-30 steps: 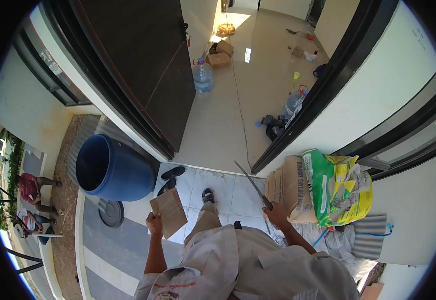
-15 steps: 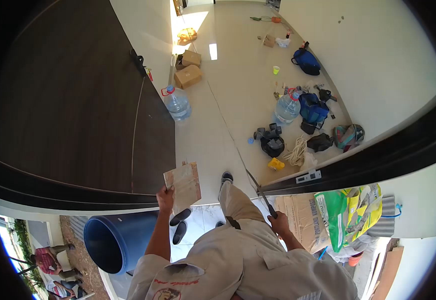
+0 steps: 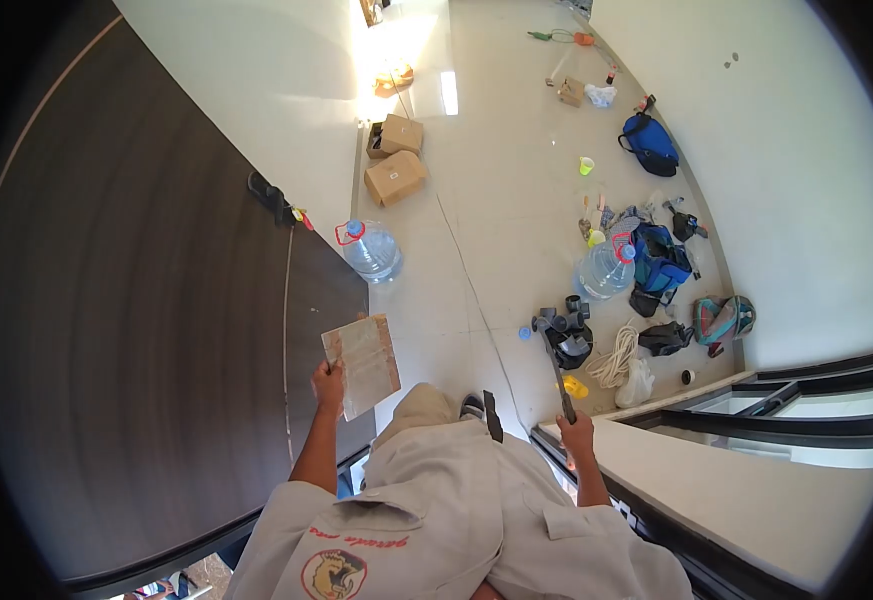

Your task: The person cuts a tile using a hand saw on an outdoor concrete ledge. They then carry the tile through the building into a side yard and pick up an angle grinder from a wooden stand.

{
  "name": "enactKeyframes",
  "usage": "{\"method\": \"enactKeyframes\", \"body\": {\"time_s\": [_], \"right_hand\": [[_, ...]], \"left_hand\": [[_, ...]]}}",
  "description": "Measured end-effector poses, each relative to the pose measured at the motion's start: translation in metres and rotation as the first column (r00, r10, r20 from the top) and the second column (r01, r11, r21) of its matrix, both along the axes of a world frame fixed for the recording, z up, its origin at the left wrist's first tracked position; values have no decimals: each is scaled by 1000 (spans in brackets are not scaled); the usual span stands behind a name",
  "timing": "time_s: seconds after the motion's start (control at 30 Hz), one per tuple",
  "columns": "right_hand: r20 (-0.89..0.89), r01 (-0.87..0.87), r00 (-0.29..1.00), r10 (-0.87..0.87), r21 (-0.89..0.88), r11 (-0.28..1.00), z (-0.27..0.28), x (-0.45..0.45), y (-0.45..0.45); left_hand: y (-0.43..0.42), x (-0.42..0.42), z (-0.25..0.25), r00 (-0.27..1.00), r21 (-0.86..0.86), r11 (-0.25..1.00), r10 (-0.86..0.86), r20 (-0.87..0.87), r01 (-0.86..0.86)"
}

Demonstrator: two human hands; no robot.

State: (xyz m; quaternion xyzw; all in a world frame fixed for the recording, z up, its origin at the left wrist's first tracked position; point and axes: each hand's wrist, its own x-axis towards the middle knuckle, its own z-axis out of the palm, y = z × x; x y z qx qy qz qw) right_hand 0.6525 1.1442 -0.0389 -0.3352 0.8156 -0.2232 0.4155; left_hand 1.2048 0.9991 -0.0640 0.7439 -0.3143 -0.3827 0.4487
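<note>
My left hand (image 3: 328, 384) is closed on the edge of a flat, rectangular, tile-like piece (image 3: 361, 366), pale grey with brown stained edges. It is held in front of the dark door (image 3: 156, 330). In my right hand (image 3: 577, 436) is a long, narrow tool (image 3: 559, 378) with a dark grip, its thin end pointing forward over the floor. Its exact kind does not show. Beyond that end lies a black bag with dark pipe fittings (image 3: 568, 338). A yellow object (image 3: 574, 387) is on the floor beside the tool.
Large water bottles stand at the left (image 3: 372, 252) and right (image 3: 604, 270). Cardboard boxes (image 3: 394, 178) are by the left wall. Along the right wall lie a blue bag (image 3: 648, 145), an open blue tool bag (image 3: 661, 260), a coiled rope (image 3: 613, 360) and a teal bag (image 3: 724, 320). A cable runs along the floor.
I have moved forward into the doorway; the blue barrel and the sacks outside have left view. The right-hand tool now points more straight ahead. Both hands keep their holds.
</note>
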Motion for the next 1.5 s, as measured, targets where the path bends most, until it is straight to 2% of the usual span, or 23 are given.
{"method": "enactKeyframes", "body": {"time_s": [0.03, 0.13, 0.23, 0.33, 0.37, 0.47, 0.57, 0.67, 0.77, 0.87, 0.9, 1.0, 1.03, 1.2, 1.27, 1.3, 1.37, 1.43, 1.5], "right_hand": [[26, 38, 999, -39, 36, 999, 12, 1, -21], [-77, 8, 997, -20, -158, 987, -46, -16, -56], [-193, -45, 981, 31, -69, 997, -56, -16, -98], [-180, -41, 982, 63, 123, 992, -29, -6, -148], [-226, -57, 970, 91, 151, 987, -29, -4, -158], [-227, -72, 964, 141, 288, 955, -30, -4, -191], [-156, -6, 984, 83, 443, 897, -35, -6, -222], [-124, 147, 987, -107, 383, 912, -72, -4, -223], [-41, 303, 944, -328, 505, 808, -45, 12, -262], [-36, 269, 953, -301, 555, 787, -38, 18, -296], [-44, 265, 954, -298, 594, 760, -23, 21, -319], [13, 246, 942, -337, 658, 712, -41, 9, -360], [6, 243, 944, -331, 664, 707, -48, 4, -376], [31, 196, 951, -308, 710, 676, -56, -49, -500], [6, 235, 950, -311, 642, 730, -68, -76, -547], [-4, 199, 967, -253, 631, 750, -52, -95, -592], [28, 161, 978, -207, 531, 832, -51, -133, -648], [-92, 98, 994, -67, 385, 918, -55, -163, -693], [-136, 143, 986, -101, 350, 926, -31, -176, -745]], "left_hand": [[-18, 2, -4, 999, 0, 1000, 18, -29, -18], [-73, -1, -7, 996, 4, 1000, 17, -90, -17], [-139, 5, -20, 994, 34, 999, -29, -107, 33], [-218, -6, -24, 983, 35, 999, -20, -181, 27], [-245, -10, -17, 977, 37, 999, -8, -212, 17], [-335, -5, -37, 978, 17, 998, -55, -200, 59], [-427, -15, -36, 970, 1, 993, -119, -210, 122], [-509, -34, -21, 962, -21, 985, -174, -209, 174], [-578, -63, 8, 943, -11, 963, -264, -202, 268], [-638, -78, -12, 921, -5, 951, -300, -250, 309], [-656, -82, -9, 904, 44, 935, -329, -274, 353], [-708, -107, -16, 921, 79, 933, -327, -213, 350], [-729, -104, -22, 905, 115, 910, -368, -213, 398], [-811, -108, -13, 941, 289, 899, -287, -182, 330], [-852, -116, -17, 944, 305, 898, -269, -190, 317], [-877, -121, -13, 947, 293, 905, -262, -185, 307], [-916, -121, -11, 951, 294, 908, -260, -166, 299], [-947, -140, -4, 961, 297, 919, -216, -170, 259], [-982, -161, -5, 959, 272, 930, -198, -201, 249]]}}
